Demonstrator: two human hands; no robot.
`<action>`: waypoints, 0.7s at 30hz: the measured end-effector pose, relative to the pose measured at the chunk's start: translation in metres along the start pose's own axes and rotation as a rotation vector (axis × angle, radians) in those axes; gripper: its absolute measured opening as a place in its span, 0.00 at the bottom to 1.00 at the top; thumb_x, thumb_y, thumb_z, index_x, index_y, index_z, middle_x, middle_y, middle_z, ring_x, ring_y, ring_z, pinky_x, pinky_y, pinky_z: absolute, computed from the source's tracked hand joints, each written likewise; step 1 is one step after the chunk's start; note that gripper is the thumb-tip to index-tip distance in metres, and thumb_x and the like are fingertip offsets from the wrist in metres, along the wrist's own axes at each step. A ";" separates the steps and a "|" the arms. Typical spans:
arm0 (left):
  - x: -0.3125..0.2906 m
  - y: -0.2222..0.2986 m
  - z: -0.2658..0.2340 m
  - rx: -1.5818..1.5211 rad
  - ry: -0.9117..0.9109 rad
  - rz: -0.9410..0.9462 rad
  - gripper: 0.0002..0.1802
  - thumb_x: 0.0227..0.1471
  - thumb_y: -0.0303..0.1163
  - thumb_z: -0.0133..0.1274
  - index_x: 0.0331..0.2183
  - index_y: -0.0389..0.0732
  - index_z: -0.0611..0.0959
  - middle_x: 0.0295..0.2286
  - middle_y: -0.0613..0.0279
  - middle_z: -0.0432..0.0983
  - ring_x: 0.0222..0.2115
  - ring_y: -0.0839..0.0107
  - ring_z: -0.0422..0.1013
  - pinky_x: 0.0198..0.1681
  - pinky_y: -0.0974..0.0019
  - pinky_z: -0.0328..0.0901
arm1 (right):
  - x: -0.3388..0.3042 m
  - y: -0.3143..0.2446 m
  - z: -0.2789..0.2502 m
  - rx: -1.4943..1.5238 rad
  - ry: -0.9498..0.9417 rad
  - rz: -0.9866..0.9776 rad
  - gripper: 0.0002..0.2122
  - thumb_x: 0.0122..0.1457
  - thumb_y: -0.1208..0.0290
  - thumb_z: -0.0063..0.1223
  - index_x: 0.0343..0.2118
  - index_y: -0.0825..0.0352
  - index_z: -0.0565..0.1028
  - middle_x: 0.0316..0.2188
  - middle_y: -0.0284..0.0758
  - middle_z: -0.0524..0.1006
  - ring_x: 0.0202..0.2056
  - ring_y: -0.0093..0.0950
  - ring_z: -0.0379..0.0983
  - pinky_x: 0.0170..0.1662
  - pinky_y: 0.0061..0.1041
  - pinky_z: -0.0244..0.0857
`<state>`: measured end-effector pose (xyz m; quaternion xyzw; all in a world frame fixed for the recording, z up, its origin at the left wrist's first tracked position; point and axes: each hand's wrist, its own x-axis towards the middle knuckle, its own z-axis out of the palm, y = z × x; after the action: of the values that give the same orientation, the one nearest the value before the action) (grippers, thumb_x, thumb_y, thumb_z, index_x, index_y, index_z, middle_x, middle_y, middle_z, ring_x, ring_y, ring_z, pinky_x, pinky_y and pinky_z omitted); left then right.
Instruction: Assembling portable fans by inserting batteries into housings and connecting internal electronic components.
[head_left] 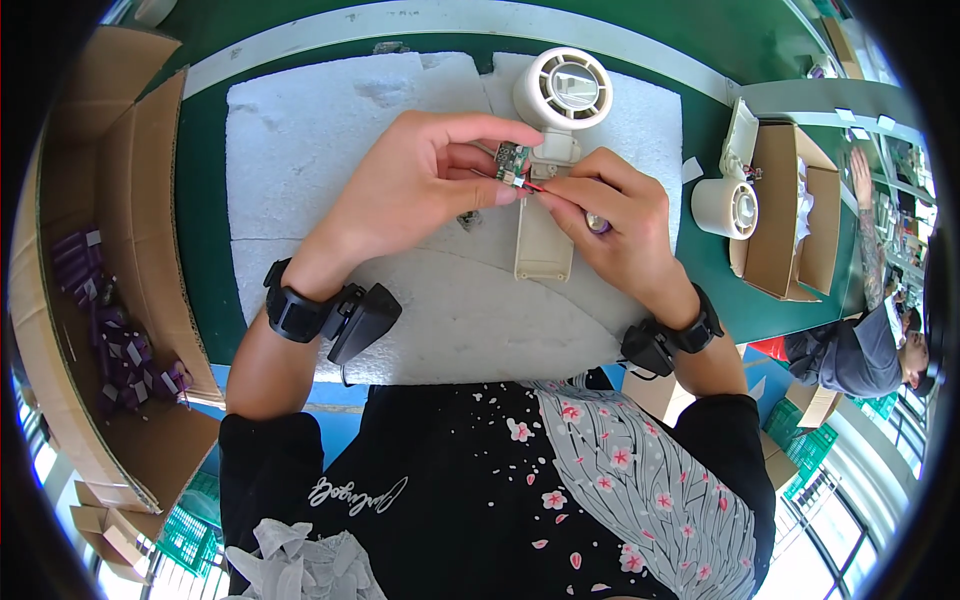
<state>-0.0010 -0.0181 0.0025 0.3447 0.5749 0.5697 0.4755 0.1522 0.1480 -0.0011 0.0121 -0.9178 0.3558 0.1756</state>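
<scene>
A small green circuit board (512,160) is pinched between the thumb and fingers of my left hand (415,180). My right hand (622,215) grips red wires (533,187) right at the board's lower edge, where a white connector shows. Under the right fingers the round end of a purple battery (598,223) peeks out; most of it is hidden. Just beyond both hands lies a handheld fan (563,125) in cream plastic, its round grille head pointing away from me. Its opened handle shell (543,245) extends toward me between the hands.
White foam sheets (300,130) cover the green table under my hands. On the left stands a large carton (150,200) of purple batteries (120,350). Another fan (725,208) and a small carton (790,210) sit at right. A co-worker (860,350) is farther right.
</scene>
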 end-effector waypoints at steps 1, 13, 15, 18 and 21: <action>0.000 0.000 0.000 0.028 0.010 0.003 0.20 0.48 0.18 0.56 0.46 0.37 0.78 0.33 0.64 0.78 0.33 0.81 0.73 0.38 0.76 0.68 | 0.000 0.000 0.001 -0.007 0.003 -0.008 0.07 0.46 0.79 0.64 0.30 0.68 0.80 0.25 0.34 0.73 0.23 0.26 0.70 0.24 0.22 0.63; 0.003 -0.007 0.001 -0.039 0.055 0.127 0.16 0.45 0.16 0.59 0.39 0.37 0.78 0.32 0.65 0.77 0.33 0.79 0.74 0.39 0.75 0.69 | 0.002 -0.001 0.000 -0.091 0.039 -0.079 0.07 0.45 0.78 0.65 0.29 0.67 0.80 0.24 0.33 0.72 0.22 0.27 0.70 0.22 0.22 0.62; 0.003 -0.006 0.001 -0.036 0.055 0.124 0.16 0.45 0.16 0.59 0.39 0.37 0.78 0.32 0.64 0.77 0.34 0.79 0.74 0.40 0.74 0.69 | 0.002 0.000 -0.001 -0.094 0.047 -0.086 0.07 0.45 0.78 0.65 0.29 0.67 0.80 0.24 0.33 0.72 0.22 0.27 0.70 0.22 0.22 0.62; 0.003 -0.006 0.000 -0.027 0.060 0.117 0.16 0.45 0.16 0.59 0.39 0.37 0.78 0.32 0.64 0.77 0.34 0.79 0.74 0.40 0.74 0.69 | 0.004 0.000 -0.001 -0.112 0.053 -0.132 0.07 0.44 0.78 0.65 0.29 0.67 0.80 0.23 0.32 0.72 0.21 0.26 0.69 0.22 0.22 0.62; 0.003 -0.008 0.000 -0.067 0.052 0.116 0.15 0.45 0.16 0.59 0.38 0.36 0.78 0.32 0.64 0.77 0.34 0.79 0.74 0.40 0.74 0.69 | 0.003 -0.001 -0.001 -0.124 0.062 -0.133 0.07 0.44 0.78 0.65 0.29 0.67 0.80 0.23 0.32 0.72 0.21 0.26 0.69 0.21 0.22 0.62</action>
<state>-0.0007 -0.0156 -0.0055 0.3463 0.5466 0.6240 0.4380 0.1494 0.1483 0.0008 0.0511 -0.9294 0.2862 0.2275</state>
